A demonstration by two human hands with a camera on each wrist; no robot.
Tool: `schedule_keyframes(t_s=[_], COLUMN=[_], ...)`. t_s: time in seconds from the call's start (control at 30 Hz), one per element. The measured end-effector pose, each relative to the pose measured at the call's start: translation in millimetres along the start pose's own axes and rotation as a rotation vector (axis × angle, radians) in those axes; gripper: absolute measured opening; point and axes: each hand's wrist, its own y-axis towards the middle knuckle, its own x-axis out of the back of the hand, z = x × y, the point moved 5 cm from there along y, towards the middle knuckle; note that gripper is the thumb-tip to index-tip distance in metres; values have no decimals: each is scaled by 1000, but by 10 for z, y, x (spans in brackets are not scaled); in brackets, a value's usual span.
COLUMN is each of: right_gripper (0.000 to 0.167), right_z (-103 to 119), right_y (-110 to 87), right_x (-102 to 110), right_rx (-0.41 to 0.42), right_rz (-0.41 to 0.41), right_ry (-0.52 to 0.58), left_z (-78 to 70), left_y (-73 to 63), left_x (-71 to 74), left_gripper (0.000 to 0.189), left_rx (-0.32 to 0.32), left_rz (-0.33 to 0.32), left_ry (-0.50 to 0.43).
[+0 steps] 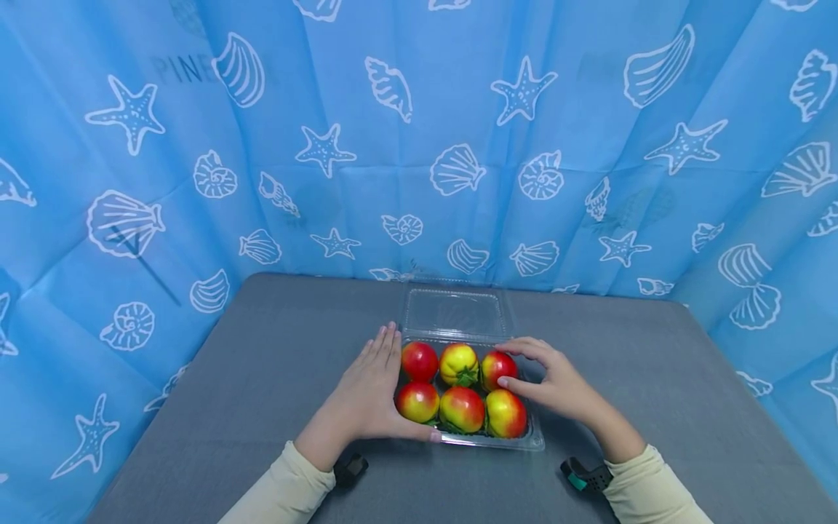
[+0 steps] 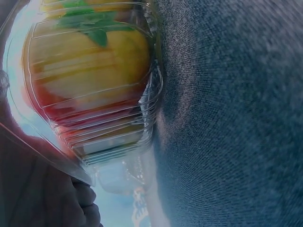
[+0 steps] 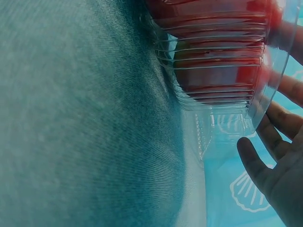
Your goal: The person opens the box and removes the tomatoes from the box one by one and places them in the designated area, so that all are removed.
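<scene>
A clear plastic clamshell box sits on the table with its lid folded back. Several glossy red-and-yellow fruits, persimmon-like with green leafy caps, fill it in two rows. My left hand lies along the box's left side, fingers straight and thumb stretched along the front rim. Thumb and forefinger of my right hand curve round the back-right fruit. In the right wrist view the other fingers spread beside the box's rim. Through the ribbed wall in the left wrist view shows a yellow-red fruit.
The grey cloth-covered table extends around the box. A blue curtain printed with white shells and starfish hangs behind and at both sides. Dark straps sit at my wrists.
</scene>
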Motion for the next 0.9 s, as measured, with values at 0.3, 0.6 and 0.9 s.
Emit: schedule_keyframes(t_s=[0.3, 0.6, 0.9], right_gripper=[42, 39, 38], right_z=[-13, -14, -29], right_y=[7, 11, 2], right_x=[-17, -6, 29], right_rx=[9, 13, 14], right_rz=[-1, -16, -48], right_ry=[-6, 1, -3], left_z=[-13, -5, 4], left_y=[-12, -5, 3], left_x=[9, 6, -2], left_gripper=[148, 146, 149], left_rx=[15, 15, 24], left_rz=[34, 29, 39], left_ry=[11, -9, -14])
